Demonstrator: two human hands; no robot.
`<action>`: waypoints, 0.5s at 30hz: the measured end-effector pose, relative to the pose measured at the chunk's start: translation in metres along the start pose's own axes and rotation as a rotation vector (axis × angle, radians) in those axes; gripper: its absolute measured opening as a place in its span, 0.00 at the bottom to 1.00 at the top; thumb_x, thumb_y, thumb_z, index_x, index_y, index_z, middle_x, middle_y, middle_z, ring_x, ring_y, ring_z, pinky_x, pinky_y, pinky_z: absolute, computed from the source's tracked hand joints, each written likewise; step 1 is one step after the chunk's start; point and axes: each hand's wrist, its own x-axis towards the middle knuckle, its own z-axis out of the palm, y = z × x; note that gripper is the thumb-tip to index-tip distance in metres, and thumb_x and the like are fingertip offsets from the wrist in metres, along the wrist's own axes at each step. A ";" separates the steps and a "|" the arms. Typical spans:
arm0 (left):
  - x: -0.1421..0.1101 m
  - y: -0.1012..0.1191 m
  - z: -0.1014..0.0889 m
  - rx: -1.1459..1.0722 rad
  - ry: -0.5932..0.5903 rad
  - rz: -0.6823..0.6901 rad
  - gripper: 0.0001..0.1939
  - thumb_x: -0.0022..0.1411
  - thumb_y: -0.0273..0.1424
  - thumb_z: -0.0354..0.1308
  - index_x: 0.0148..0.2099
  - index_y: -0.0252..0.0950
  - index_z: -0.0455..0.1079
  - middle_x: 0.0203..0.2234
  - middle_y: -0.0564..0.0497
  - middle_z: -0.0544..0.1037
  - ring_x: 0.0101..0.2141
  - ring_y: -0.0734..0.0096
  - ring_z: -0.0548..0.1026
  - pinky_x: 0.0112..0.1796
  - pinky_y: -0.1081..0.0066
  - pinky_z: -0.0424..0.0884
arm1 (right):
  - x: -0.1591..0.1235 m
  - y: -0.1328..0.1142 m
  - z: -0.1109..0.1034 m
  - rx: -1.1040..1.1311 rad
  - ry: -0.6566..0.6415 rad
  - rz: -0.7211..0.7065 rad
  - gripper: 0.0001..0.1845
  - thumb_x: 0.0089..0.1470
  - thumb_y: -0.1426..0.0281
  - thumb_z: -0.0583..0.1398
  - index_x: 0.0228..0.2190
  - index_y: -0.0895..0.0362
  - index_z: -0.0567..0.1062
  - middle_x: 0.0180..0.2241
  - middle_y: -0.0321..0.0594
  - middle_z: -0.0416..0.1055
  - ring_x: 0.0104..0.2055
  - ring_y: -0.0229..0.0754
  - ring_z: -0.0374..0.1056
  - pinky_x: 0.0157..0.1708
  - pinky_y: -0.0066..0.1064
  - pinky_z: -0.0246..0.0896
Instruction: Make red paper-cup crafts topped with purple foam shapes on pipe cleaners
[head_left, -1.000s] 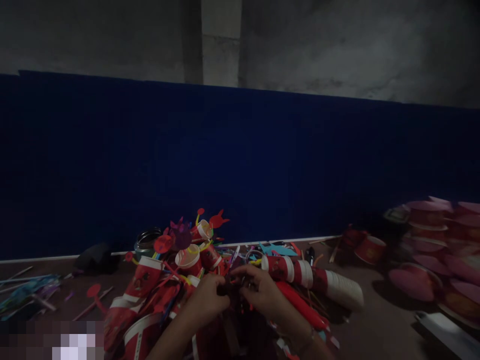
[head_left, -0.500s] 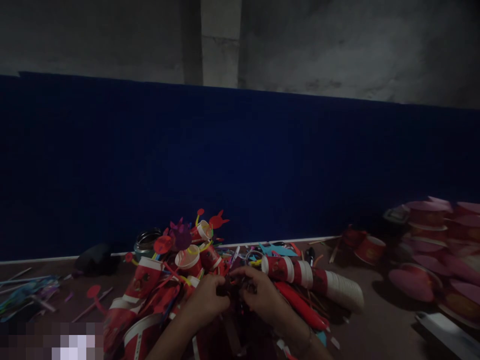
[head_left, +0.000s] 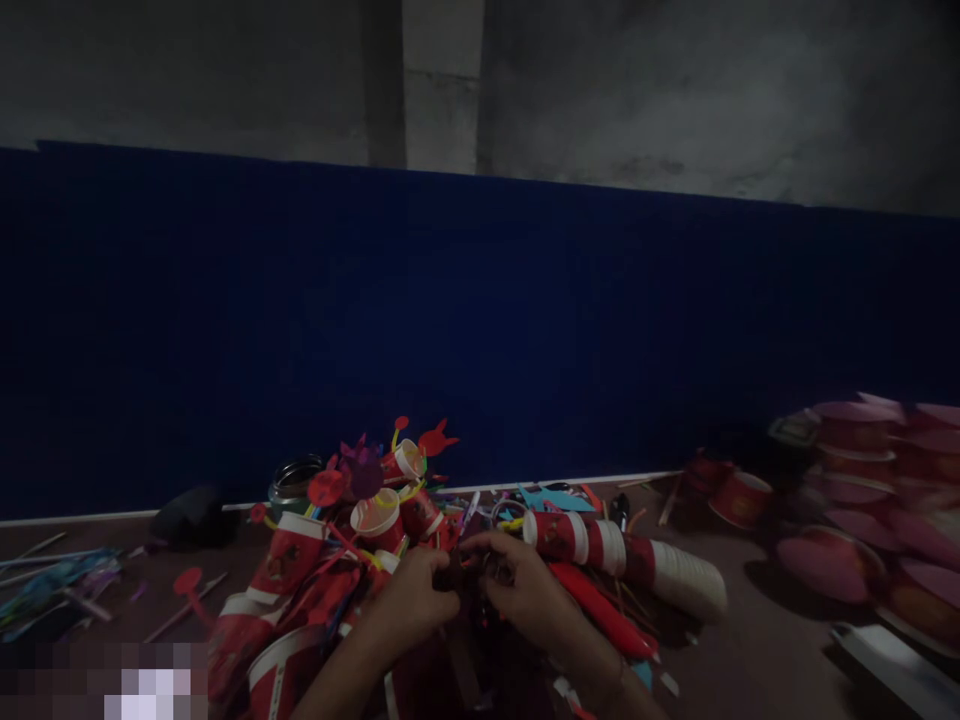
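Observation:
My left hand (head_left: 416, 590) and my right hand (head_left: 521, 590) face each other low in the middle, fingers curled in a pinch. Between them is something small and dark; shadow hides what it is. Left of my hands lies a heap of red paper cups (head_left: 289, 550), some with paper shapes on bent stems, such as a red paper disc (head_left: 327, 488). Just beyond my right hand, a nested stack of red and white paper cups (head_left: 626, 555) lies on its side. A long red object (head_left: 600, 610) rests below that stack.
A glass jar (head_left: 296, 485) stands by the blue wall (head_left: 480, 330). Blue paper pieces (head_left: 555, 498) lie behind my hands. At far right are piled red tubs with pink tops (head_left: 855, 435) and a flat pale object (head_left: 892, 665). Blue and purple scraps (head_left: 71, 585) lie at far left.

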 end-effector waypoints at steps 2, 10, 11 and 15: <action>-0.001 0.001 0.000 -0.009 -0.006 -0.002 0.11 0.35 0.21 0.48 0.24 0.31 0.70 0.16 0.57 0.69 0.21 0.73 0.66 0.21 0.77 0.57 | -0.001 -0.001 0.001 -0.033 0.011 -0.008 0.25 0.37 0.83 0.51 0.37 0.56 0.74 0.34 0.37 0.73 0.34 0.39 0.68 0.32 0.27 0.62; -0.002 0.007 0.004 -0.045 -0.024 0.055 0.10 0.46 0.26 0.50 0.27 0.31 0.73 0.19 0.54 0.74 0.21 0.73 0.67 0.23 0.76 0.59 | -0.001 -0.002 0.002 -0.109 0.018 -0.069 0.23 0.39 0.83 0.51 0.37 0.56 0.74 0.36 0.38 0.73 0.38 0.40 0.68 0.39 0.29 0.62; -0.001 0.006 0.004 -0.030 -0.001 0.065 0.10 0.47 0.26 0.49 0.27 0.31 0.72 0.19 0.54 0.74 0.21 0.72 0.67 0.23 0.76 0.59 | -0.001 -0.004 0.000 -0.130 0.016 -0.061 0.23 0.40 0.82 0.51 0.38 0.56 0.74 0.36 0.38 0.73 0.37 0.40 0.68 0.37 0.29 0.63; 0.003 0.000 0.003 0.051 0.121 0.079 0.07 0.47 0.29 0.52 0.22 0.33 0.68 0.17 0.55 0.69 0.22 0.71 0.66 0.24 0.75 0.57 | -0.004 -0.017 -0.017 -0.270 -0.013 0.015 0.18 0.43 0.77 0.55 0.38 0.56 0.74 0.36 0.39 0.72 0.33 0.39 0.67 0.33 0.27 0.61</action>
